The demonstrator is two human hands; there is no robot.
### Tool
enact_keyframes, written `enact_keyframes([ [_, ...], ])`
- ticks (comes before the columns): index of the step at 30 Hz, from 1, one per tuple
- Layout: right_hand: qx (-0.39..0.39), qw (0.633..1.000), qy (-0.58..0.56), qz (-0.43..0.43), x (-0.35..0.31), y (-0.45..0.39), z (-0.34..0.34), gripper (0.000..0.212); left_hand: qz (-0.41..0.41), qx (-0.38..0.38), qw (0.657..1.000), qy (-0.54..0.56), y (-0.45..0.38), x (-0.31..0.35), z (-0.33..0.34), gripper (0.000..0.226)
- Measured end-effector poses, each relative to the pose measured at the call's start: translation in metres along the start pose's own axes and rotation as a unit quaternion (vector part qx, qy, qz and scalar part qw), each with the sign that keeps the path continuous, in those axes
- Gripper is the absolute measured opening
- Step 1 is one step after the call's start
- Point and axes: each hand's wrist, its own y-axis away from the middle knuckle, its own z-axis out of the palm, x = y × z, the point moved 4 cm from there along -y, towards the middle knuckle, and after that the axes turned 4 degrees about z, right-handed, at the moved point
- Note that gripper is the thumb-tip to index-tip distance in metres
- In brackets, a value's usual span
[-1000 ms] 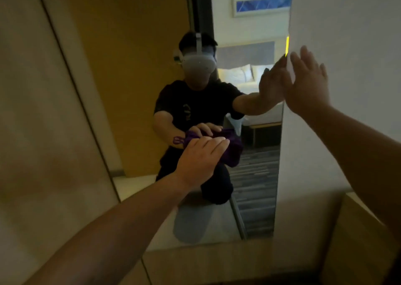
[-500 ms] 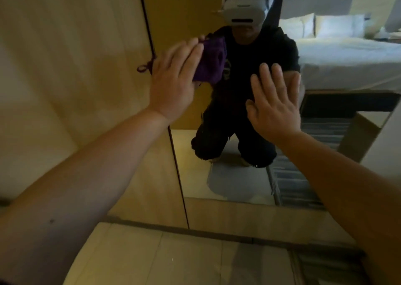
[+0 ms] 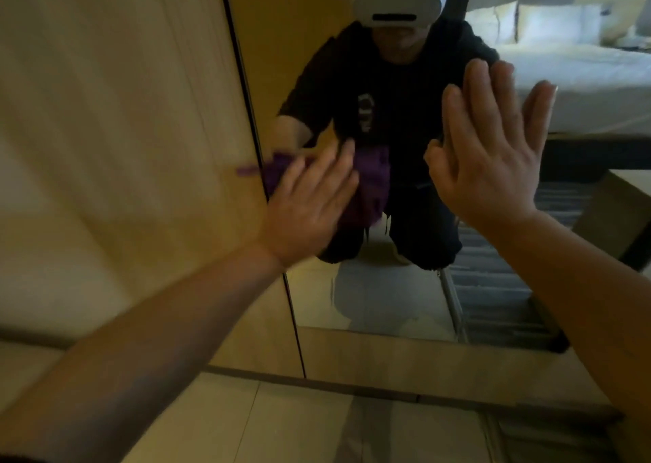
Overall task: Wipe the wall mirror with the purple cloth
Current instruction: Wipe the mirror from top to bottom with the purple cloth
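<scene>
Purple cloth pressed against wall mirror near left edge, under flat left hand, fingers extended. Right hand open, palm toward glass, holding nothing.

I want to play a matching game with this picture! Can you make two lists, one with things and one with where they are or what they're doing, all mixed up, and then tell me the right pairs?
Things:
1. left hand
2. right hand
3. purple cloth
4. wall mirror

Clues:
A. shows a bed and a kneeling person with a white headset
B. pressed flat on the cloth near the mirror's left edge
C. open with fingers spread, holding nothing
D. squashed between a hand and the glass

Pairs: 1-B, 2-C, 3-D, 4-A
</scene>
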Motion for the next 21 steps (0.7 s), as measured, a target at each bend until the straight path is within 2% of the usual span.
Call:
enact_keyframes([
  [2, 0.004, 1.0, -0.007, -0.002, 0.001, 0.001, -0.002, 0.057, 0.026, -0.075, 0.997, 0.008, 0.066, 0.034, 0.013, 0.063],
  [7, 0.01, 1.0, -0.007, -0.016, 0.003, 0.002, 0.0, 0.056, 0.09, -0.248, 0.964, 0.035, 0.189, 0.12, 0.037, 0.056],
  [9, 0.016, 1.0, 0.001, -0.02, 0.005, 0.003, 0.002, 0.057, 0.067, -0.291, 0.953, 0.057, 0.204, 0.141, 0.036, 0.057],
  [11, -0.001, 1.0, 0.007, -0.016, 0.004, 0.003, 0.003, 0.058, 0.027, -0.3, 0.949, 0.091, 0.201, 0.146, 0.03, 0.057],
  [13, -0.021, 1.0, 0.012, -0.012, 0.004, 0.002, 0.001, 0.058, -0.012, -0.278, 0.949, 0.151, 0.182, 0.137, 0.017, 0.055],
  [15, -0.053, 0.998, 0.017, -0.013, 0.006, 0.001, -0.003, 0.059, -0.089, -0.214, 0.948, 0.218, 0.146, 0.113, 0.002, 0.046],
  [17, -0.089, 0.996, 0.008, -0.014, 0.007, 0.001, -0.009, 0.058, -0.137, -0.108, 0.954, 0.245, 0.088, 0.081, -0.013, 0.043],
  [21, -0.119, 0.992, -0.001, 0.032, 0.026, 0.006, -0.028, 0.06, -0.105, 0.119, 0.97, 0.182, -0.056, 0.007, -0.049, 0.036],
])
